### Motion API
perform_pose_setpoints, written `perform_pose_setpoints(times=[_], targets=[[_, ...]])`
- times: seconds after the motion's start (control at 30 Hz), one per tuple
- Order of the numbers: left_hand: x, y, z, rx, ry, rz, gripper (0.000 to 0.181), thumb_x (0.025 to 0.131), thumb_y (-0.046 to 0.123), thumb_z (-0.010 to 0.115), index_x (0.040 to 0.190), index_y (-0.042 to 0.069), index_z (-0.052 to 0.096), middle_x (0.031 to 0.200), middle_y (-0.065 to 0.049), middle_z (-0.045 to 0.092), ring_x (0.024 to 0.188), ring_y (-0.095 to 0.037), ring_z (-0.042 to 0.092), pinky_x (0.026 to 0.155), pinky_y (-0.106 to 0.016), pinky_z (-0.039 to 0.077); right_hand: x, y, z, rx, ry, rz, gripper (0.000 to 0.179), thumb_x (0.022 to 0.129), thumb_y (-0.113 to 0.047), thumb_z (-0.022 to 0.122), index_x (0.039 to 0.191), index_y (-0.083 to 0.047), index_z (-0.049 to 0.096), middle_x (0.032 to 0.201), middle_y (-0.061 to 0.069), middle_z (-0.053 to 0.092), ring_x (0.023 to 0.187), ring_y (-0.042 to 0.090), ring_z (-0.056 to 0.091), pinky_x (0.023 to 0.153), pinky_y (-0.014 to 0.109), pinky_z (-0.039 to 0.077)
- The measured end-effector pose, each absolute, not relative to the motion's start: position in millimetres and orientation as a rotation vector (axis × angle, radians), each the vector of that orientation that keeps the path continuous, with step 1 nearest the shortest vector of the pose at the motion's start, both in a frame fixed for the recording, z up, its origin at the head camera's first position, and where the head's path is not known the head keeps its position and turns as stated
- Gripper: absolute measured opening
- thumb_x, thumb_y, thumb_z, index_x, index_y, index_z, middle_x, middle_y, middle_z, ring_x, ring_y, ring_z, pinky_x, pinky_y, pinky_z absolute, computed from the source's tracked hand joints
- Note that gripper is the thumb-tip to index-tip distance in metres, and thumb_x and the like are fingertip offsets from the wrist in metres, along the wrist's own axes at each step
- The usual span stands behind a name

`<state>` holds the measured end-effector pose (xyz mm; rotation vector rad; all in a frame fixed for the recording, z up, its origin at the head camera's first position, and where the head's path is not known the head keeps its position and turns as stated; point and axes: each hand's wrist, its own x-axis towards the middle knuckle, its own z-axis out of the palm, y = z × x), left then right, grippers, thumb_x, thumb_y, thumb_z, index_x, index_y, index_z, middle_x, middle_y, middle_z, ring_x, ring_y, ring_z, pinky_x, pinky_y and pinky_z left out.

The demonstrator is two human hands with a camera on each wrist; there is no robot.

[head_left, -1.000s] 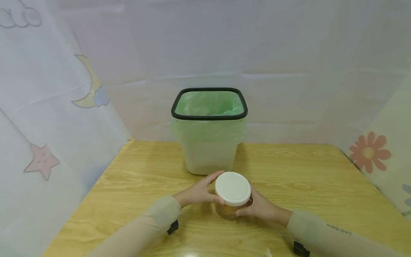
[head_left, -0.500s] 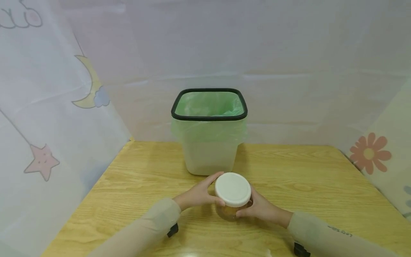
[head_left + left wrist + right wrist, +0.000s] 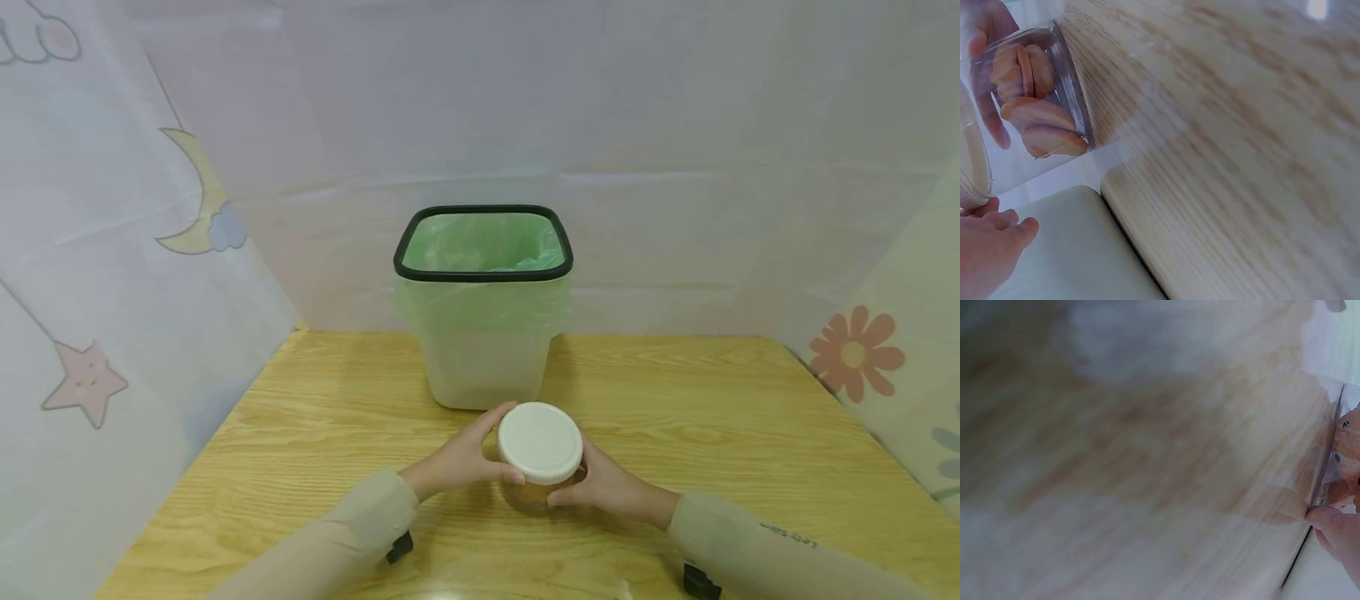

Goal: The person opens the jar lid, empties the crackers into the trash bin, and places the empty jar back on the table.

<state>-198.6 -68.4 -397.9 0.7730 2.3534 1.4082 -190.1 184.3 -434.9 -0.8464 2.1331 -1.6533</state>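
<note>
A clear jar (image 3: 527,497) with brown, cookie-like pieces (image 3: 1038,119) inside stands on the wooden table, in front of the bin. On top sits a round white lid (image 3: 540,442). My left hand (image 3: 467,457) grips the lid from the left, thumb at the near side and fingers at the far side. From the right, my right hand (image 3: 611,483) holds the jar's body below the lid. Parts of its fingers show through the clear wall in the left wrist view. In the right wrist view only the jar's edge and a thumb (image 3: 1333,522) are seen.
Behind the jar a whitish bin (image 3: 486,367) with a black rim and green liner stands on the table (image 3: 300,467). Printed sheets (image 3: 675,125) hang at the back and on both sides. Dark straps show under both sleeves.
The whole head view has shifted slightly to the left. Both hands keep their hold on the jar and lid, with no clear movement between them.
</note>
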Motion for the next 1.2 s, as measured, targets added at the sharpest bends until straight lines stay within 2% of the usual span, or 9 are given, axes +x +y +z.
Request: perform_pose_setpoints(times=[0.33, 0.57, 0.8, 1.03, 1.2], targets=[[-194.8, -66.5, -397.5, 0.762, 2.389, 1.429, 0.095, 0.079, 0.024, 0.083, 0.154, 0.011, 0.026, 0.155, -0.010, 0.031, 0.142, -0.029, 0.027, 0.110, -0.054, 0.027, -188.8, 184.5, -434.7, -0.816, 2.172, -1.647, 0.106, 0.079, -0.012, 0.082, 0.150, 0.006, 0.005, 0.147, 0.031, 0.025, 0.132, 0.051, 0.028, 0.101, 0.060, 0.032], [-192.7, -65.8, -399.1, 0.739, 2.391, 1.450, 0.095, 0.079, 0.029, 0.083, 0.154, 0.013, 0.026, 0.155, -0.008, 0.030, 0.142, -0.028, 0.026, 0.110, -0.055, 0.026, -189.4, 184.9, -435.4, -0.832, 2.156, -1.650, 0.105, 0.080, -0.012, 0.082, 0.150, 0.006, 0.005, 0.146, 0.032, 0.026, 0.129, 0.050, 0.031, 0.097, 0.049, 0.038], [-194.1, -66.9, -398.1, 0.735, 2.381, 1.423, 0.097, 0.078, 0.033, 0.083, 0.154, 0.015, 0.025, 0.156, -0.007, 0.029, 0.142, -0.029, 0.027, 0.109, -0.056, 0.027, -188.8, 185.1, -434.7, -0.844, 2.137, -1.657, 0.104, 0.081, -0.012, 0.081, 0.150, 0.005, 0.005, 0.147, 0.032, 0.024, 0.128, 0.049, 0.033, 0.095, 0.045, 0.041], [-196.8, -68.9, -390.1, 0.767, 2.402, 1.314, 0.102, 0.078, 0.032, 0.084, 0.155, 0.010, 0.021, 0.156, -0.012, 0.027, 0.142, -0.031, 0.026, 0.108, -0.056, 0.029, -189.4, 185.1, -434.0, -0.825, 2.123, -1.662, 0.103, 0.081, -0.012, 0.081, 0.151, 0.004, 0.006, 0.147, 0.030, 0.025, 0.129, 0.045, 0.033, 0.095, 0.038, 0.043], [-204.6, -71.8, -383.7, 0.831, 2.349, 1.232, 0.109, 0.079, 0.033, 0.083, 0.156, 0.006, 0.011, 0.159, -0.015, 0.017, 0.145, -0.031, 0.018, 0.112, -0.054, 0.024, -189.8, 184.7, -433.5, -0.818, 2.129, -1.657, 0.104, 0.081, -0.013, 0.081, 0.151, 0.004, 0.006, 0.148, 0.029, 0.025, 0.131, 0.048, 0.030, 0.098, 0.042, 0.040]])
